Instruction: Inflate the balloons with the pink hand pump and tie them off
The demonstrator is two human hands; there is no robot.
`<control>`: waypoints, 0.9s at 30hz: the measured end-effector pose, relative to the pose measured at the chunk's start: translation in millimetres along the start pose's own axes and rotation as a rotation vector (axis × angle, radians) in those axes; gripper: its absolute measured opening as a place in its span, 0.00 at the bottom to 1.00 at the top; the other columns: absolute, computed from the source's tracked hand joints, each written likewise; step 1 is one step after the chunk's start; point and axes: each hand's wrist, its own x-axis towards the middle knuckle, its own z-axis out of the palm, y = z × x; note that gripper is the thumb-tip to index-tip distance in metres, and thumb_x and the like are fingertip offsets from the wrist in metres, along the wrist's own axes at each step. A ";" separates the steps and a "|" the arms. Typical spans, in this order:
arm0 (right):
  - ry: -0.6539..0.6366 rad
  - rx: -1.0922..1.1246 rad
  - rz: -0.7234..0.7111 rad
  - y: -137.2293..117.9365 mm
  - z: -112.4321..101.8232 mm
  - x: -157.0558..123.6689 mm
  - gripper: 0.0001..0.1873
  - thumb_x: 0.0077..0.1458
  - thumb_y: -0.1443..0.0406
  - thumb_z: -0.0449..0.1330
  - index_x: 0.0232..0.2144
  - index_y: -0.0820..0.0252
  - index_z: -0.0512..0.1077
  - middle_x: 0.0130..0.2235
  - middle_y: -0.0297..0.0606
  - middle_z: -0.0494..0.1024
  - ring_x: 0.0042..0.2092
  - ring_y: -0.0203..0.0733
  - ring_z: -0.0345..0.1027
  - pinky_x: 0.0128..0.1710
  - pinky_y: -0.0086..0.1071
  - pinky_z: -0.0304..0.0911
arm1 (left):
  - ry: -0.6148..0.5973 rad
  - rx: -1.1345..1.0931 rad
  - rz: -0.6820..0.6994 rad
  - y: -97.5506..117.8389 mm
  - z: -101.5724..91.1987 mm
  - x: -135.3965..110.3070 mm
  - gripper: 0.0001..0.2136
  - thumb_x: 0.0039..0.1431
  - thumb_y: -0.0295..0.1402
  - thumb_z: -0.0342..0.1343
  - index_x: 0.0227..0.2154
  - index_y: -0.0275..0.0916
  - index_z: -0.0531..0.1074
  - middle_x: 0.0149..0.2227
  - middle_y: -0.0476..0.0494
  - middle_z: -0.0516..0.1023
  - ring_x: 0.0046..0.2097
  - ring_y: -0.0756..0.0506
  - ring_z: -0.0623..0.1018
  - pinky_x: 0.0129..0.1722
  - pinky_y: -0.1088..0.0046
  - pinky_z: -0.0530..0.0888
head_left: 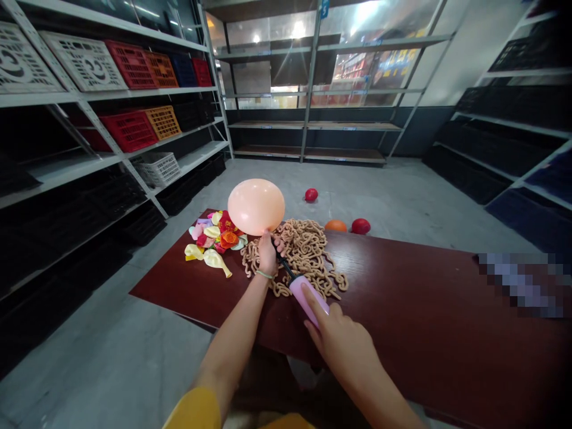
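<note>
An inflated peach balloon (256, 206) sits on the nozzle end of a pink hand balloon pump (308, 300). Closed fingers of my left hand (268, 256) grip the balloon's neck and the pump's black front end, partly hiding both. My right hand (344, 336) is wrapped round the pump's pink barrel, which slants down to the right. Beneath the pump lies a tangled heap of tan, rope-like coils (308, 250) on the dark red table (402, 292). Left of the heap are several uninflated balloons (214, 260) in yellow, red, orange and other colours.
On the floor beyond the table lie a red balloon (311, 195), an orange balloon (336, 225) and another red balloon (360, 226). Shelves with plastic crates (129, 131) line the left side. A metal rack (308, 125) stands at the back. A blurred patch covers the table's right end.
</note>
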 end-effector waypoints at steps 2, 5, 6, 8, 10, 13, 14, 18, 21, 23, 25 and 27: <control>0.013 0.042 0.004 -7.0 -6.0 13.9 0.34 0.65 0.58 0.51 0.69 0.41 0.44 0.38 0.43 0.74 0.31 0.43 0.76 0.27 0.28 0.62 | -0.035 0.034 0.046 -2.3 -0.3 -1.9 0.15 0.65 0.43 0.50 0.26 0.40 0.60 0.18 0.57 0.58 0.14 0.55 0.60 0.11 0.80 0.57; 0.046 0.116 -0.005 -14.2 -11.8 32.1 0.34 0.65 0.57 0.52 0.69 0.42 0.44 0.40 0.44 0.75 0.33 0.43 0.76 0.29 0.30 0.64 | -0.074 0.056 0.042 -3.7 0.1 -3.9 0.17 0.64 0.44 0.51 0.25 0.40 0.59 0.17 0.56 0.58 0.15 0.55 0.60 0.11 0.80 0.58; 0.051 0.134 -0.012 -14.9 -12.1 34.9 0.34 0.65 0.56 0.51 0.69 0.42 0.44 0.41 0.43 0.75 0.34 0.44 0.76 0.30 0.30 0.65 | -0.073 0.051 0.027 -3.1 0.5 -4.1 0.17 0.64 0.44 0.52 0.25 0.40 0.58 0.17 0.56 0.58 0.15 0.55 0.60 0.12 0.81 0.58; 0.055 0.139 -0.018 -13.6 -9.9 33.3 0.34 0.65 0.56 0.51 0.69 0.42 0.43 0.41 0.43 0.75 0.34 0.44 0.75 0.31 0.31 0.66 | -0.065 0.024 0.010 0.1 1.4 -3.8 0.16 0.64 0.44 0.51 0.25 0.40 0.59 0.18 0.56 0.58 0.15 0.55 0.60 0.12 0.80 0.58; 0.045 0.105 -0.009 -9.2 -5.3 22.9 0.34 0.65 0.57 0.51 0.69 0.40 0.43 0.40 0.42 0.75 0.34 0.46 0.76 0.29 0.32 0.66 | -0.057 -0.017 0.022 4.9 1.7 -2.4 0.15 0.65 0.43 0.51 0.27 0.40 0.59 0.18 0.56 0.57 0.15 0.55 0.59 0.12 0.80 0.57; 0.019 0.040 -0.007 -0.1 1.7 0.6 0.33 0.65 0.58 0.51 0.68 0.37 0.45 0.37 0.40 0.74 0.33 0.46 0.76 0.26 0.30 0.64 | -0.039 -0.066 0.046 12.3 0.4 0.6 0.13 0.65 0.42 0.51 0.29 0.41 0.60 0.19 0.57 0.56 0.15 0.55 0.59 0.12 0.81 0.56; 0.016 0.024 -0.011 2.4 3.1 -5.7 0.33 0.65 0.58 0.51 0.68 0.37 0.46 0.36 0.40 0.73 0.32 0.46 0.75 0.26 0.30 0.63 | -0.033 -0.073 0.049 13.9 -0.2 1.4 0.13 0.64 0.42 0.52 0.29 0.41 0.60 0.19 0.57 0.56 0.15 0.55 0.59 0.12 0.81 0.56; 0.006 0.009 -0.015 4.5 0.2 -10.4 0.32 0.66 0.59 0.50 0.68 0.39 0.47 0.35 0.40 0.73 0.31 0.46 0.76 0.25 0.30 0.62 | -0.047 -0.068 0.071 13.1 -1.2 0.6 0.13 0.64 0.43 0.52 0.29 0.41 0.60 0.19 0.57 0.56 0.15 0.55 0.59 0.12 0.81 0.56; 0.008 0.050 -0.017 -2.5 -7.4 7.4 0.33 0.66 0.57 0.50 0.69 0.41 0.44 0.39 0.43 0.75 0.32 0.46 0.76 0.27 0.31 0.63 | -0.078 -0.029 0.092 6.8 0.2 -3.1 0.15 0.64 0.44 0.52 0.29 0.40 0.60 0.19 0.57 0.57 0.15 0.55 0.60 0.11 0.81 0.57; 0.042 0.090 -0.023 -7.5 -11.5 22.6 0.34 0.65 0.57 0.51 0.69 0.43 0.43 0.40 0.43 0.76 0.34 0.47 0.76 0.29 0.32 0.64 | -0.095 -0.003 0.096 2.9 1.2 -5.2 0.15 0.64 0.45 0.52 0.28 0.40 0.59 0.19 0.56 0.58 0.15 0.55 0.60 0.12 0.81 0.58; 0.073 0.136 -0.042 -10.3 -13.0 34.2 0.35 0.65 0.56 0.51 0.69 0.44 0.43 0.42 0.43 0.76 0.36 0.47 0.76 0.32 0.33 0.65 | -0.098 0.012 0.089 1.0 1.4 -5.9 0.15 0.64 0.45 0.52 0.28 0.40 0.59 0.19 0.56 0.59 0.15 0.55 0.61 0.12 0.81 0.59; 0.085 0.168 -0.061 -9.4 -11.8 38.0 0.35 0.65 0.56 0.52 0.69 0.44 0.43 0.42 0.42 0.76 0.38 0.46 0.76 0.33 0.32 0.65 | -0.084 0.008 0.094 1.8 1.0 -4.9 0.14 0.64 0.44 0.52 0.28 0.40 0.60 0.19 0.56 0.59 0.15 0.55 0.61 0.12 0.81 0.59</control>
